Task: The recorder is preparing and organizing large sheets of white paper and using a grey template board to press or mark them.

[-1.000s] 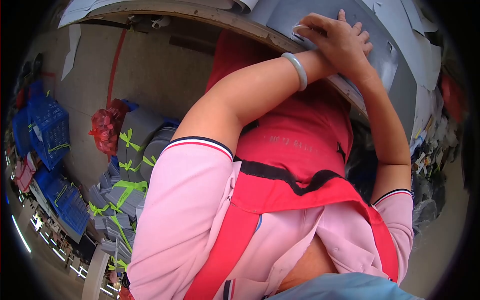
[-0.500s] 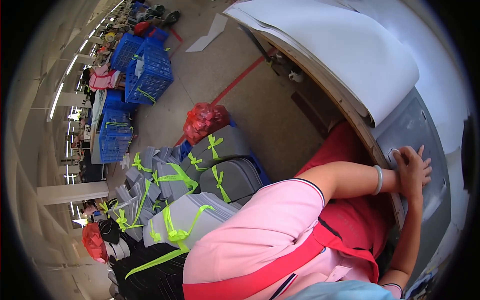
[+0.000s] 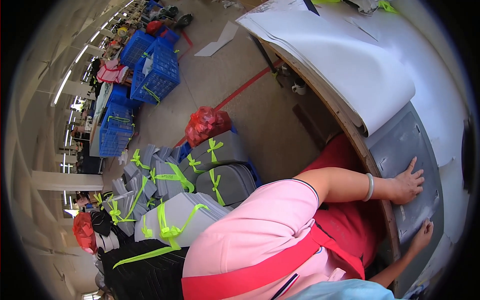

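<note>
The grey sheet [image 3: 400, 145] looks smooth with a dull sheen, the white sheet [image 3: 345, 55] smooth and papery. The counter [image 3: 369, 159] has a rough wooden edge. The apron [image 3: 345, 237] is matt cloth; the red bag [image 3: 202, 125], glossy, crinkled plastic.

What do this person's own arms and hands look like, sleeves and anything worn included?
The left hand is ungloved, with a smooth, pale bangle at the wrist; that arm wears a short pink sleeve, striped at its hem. The right hand is ungloved too; its sleeve is out of sight.
</note>
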{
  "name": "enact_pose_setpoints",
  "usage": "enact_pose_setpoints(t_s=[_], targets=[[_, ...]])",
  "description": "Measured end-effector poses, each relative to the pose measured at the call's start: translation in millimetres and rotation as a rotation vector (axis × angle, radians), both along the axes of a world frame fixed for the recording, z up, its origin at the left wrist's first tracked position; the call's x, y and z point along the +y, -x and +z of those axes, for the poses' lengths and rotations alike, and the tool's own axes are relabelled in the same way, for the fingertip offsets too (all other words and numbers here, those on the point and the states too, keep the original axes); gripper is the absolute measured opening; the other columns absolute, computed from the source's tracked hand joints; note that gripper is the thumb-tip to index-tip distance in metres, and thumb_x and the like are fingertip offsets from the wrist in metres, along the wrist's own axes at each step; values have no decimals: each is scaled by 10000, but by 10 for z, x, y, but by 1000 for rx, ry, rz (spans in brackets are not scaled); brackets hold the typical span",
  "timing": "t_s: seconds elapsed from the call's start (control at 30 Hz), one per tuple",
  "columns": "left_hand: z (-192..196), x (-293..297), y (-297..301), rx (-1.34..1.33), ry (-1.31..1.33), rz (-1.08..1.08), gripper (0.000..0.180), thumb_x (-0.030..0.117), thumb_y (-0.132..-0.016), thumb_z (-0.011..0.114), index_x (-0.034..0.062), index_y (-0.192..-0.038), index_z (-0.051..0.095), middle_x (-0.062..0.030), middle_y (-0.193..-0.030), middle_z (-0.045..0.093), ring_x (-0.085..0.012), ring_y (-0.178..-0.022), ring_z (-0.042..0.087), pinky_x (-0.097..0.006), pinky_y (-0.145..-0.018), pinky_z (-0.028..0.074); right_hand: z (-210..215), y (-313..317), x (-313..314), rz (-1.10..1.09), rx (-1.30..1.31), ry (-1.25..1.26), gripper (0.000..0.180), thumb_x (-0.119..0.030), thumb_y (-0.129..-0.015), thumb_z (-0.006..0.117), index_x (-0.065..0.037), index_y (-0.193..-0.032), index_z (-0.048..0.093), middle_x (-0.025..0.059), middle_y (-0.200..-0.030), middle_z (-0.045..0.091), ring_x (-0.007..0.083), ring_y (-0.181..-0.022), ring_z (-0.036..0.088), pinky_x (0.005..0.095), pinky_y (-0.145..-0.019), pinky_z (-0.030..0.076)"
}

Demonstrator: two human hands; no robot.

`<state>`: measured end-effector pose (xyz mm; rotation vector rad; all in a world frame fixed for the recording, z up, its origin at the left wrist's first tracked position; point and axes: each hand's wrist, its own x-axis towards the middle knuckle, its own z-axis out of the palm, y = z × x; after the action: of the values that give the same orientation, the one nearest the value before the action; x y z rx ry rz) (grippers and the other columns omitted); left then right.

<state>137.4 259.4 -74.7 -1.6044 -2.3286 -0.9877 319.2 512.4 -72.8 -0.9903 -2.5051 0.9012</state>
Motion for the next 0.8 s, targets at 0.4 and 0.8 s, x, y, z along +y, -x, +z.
enact_pose_setpoints(t_s=[0.4,0.8], targets=[[-19,0,-20,3,-13,3,390,311,-918,540,108,-1221,681,-157,-1356,543,-364,-1425,357,-765,-1130,20,355,-40,13,-132,342,723,339,-295,-994,648,-54,-1232,634,18,-1121,649,127,-1028,597,254,-921,440],[622,-519,-553,51,-202,-384,66,219,-772,700,160,-803,691,-45,-813,619,-235,-880,627,-374,-751,477,397,37,88,-172,615,754,393,-328,-999,633,-34,-1256,588,63,-1242,597,187,-1124,575,321,-1005,455]])
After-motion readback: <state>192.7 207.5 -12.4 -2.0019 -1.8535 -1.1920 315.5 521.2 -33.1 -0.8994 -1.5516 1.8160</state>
